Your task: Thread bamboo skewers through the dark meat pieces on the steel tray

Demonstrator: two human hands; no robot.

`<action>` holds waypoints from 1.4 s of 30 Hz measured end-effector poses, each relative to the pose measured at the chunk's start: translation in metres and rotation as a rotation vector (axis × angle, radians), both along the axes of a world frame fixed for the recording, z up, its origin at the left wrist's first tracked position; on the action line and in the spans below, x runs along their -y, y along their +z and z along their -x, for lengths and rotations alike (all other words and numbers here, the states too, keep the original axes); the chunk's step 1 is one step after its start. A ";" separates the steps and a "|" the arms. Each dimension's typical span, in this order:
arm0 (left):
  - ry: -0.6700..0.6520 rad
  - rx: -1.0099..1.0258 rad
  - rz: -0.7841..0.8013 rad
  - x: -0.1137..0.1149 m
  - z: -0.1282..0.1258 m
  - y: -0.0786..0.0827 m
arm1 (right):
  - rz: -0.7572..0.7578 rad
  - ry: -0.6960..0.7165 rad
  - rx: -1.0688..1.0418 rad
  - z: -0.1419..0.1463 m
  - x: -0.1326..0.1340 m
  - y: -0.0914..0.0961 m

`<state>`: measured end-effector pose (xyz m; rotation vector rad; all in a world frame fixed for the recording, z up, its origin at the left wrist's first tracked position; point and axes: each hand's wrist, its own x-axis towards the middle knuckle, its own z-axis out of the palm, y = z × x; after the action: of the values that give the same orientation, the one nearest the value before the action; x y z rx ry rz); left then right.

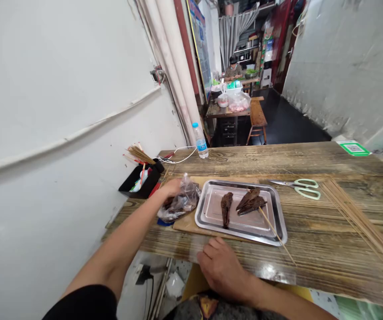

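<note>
My left hand (173,187) reaches into a clear plastic bag (188,195) of dark brown meat pieces, its fingers hidden by the bag. To the right of the bag, a metal tray (202,217) rests on a wooden board (187,223). A single dark meat piece (226,209), shaped like a duck head, lies in the tray. Beside it are two similar pieces (251,202) close together, with a bamboo skewer (273,229) running from them over the tray's near rim. My right hand (220,263) is curled at the table's front edge, with nothing visible in it.
Green-handled scissors (303,184) and a bundle of bamboo skewers (358,218) lie on the right of the table (311,164). A water bottle (200,141) stands at the back. Left is a black holder (141,180). Beyond, a person (233,71) sits at another table.
</note>
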<state>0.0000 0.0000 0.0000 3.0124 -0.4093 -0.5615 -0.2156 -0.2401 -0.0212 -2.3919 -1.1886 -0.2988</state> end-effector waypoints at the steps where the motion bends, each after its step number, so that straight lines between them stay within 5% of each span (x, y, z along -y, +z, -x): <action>1: 0.006 -0.004 -0.002 0.000 0.000 0.000 | 0.013 0.004 -0.008 0.000 0.000 0.000; 11: 0.026 0.014 -0.079 -0.001 -0.004 0.004 | 0.073 0.020 -0.087 0.001 0.003 -0.006; 18: 0.156 0.116 -0.169 -0.002 0.009 0.016 | 0.048 0.009 -0.078 0.002 0.001 -0.010; 22: 0.258 0.149 -0.242 -0.020 0.027 0.043 | -0.042 -0.014 -0.041 0.004 -0.001 -0.010; 26: 0.322 0.199 -0.272 -0.040 0.069 0.092 | -0.152 0.002 -0.018 0.004 -0.003 -0.009; 28: 0.327 0.285 -0.219 -0.038 0.100 0.112 | -0.198 0.002 -0.011 0.003 -0.004 -0.010; 30: 0.324 0.408 -0.148 -0.024 0.130 0.116 | -0.218 0.001 -0.012 0.005 -0.003 -0.012; 34: 0.152 0.642 -0.035 0.027 0.161 0.068 | -0.160 0.011 -0.041 0.012 0.004 -0.019; 38: -0.016 0.623 0.074 0.077 0.145 -0.001 | -0.077 -0.006 -0.057 0.021 0.017 -0.024; 42: -0.001 0.528 0.084 0.110 0.126 -0.039 | -0.040 -0.064 -0.065 0.023 0.027 -0.026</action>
<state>-0.1261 -0.1096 -0.0395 3.0390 -0.4380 0.2612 -0.2389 -0.2669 -0.0473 -2.3898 -1.0693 -0.2601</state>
